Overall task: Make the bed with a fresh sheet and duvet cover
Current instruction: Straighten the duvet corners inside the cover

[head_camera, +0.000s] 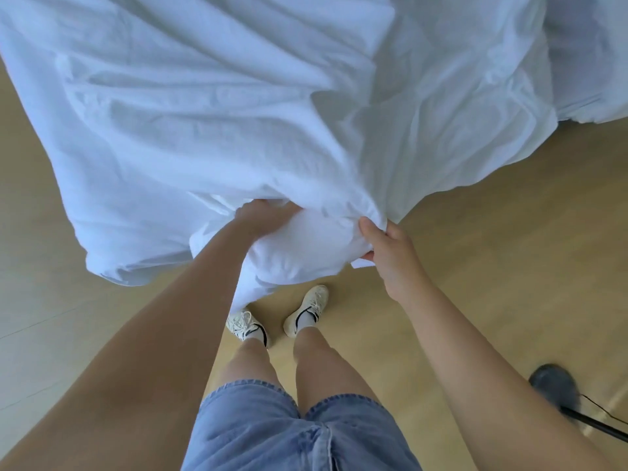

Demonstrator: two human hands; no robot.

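Observation:
A large white duvet cover (238, 113) hangs bunched in front of me and fills the upper half of the head view, its lower edge drooping toward the floor. A white padded duvet corner (299, 249) bulges out of its open edge. My left hand (261, 214) reaches into that opening and its fingers are hidden under the fabric. My right hand (384, 243) pinches the cover's edge beside the bulge, thumb on top.
Light wooden floor (475, 232) spreads below and to the right. My legs in denim shorts and white trainers (306, 311) stand under the fabric. More white bedding (591, 62) lies at the upper right. A dark object with a black cord (557, 389) sits at the lower right.

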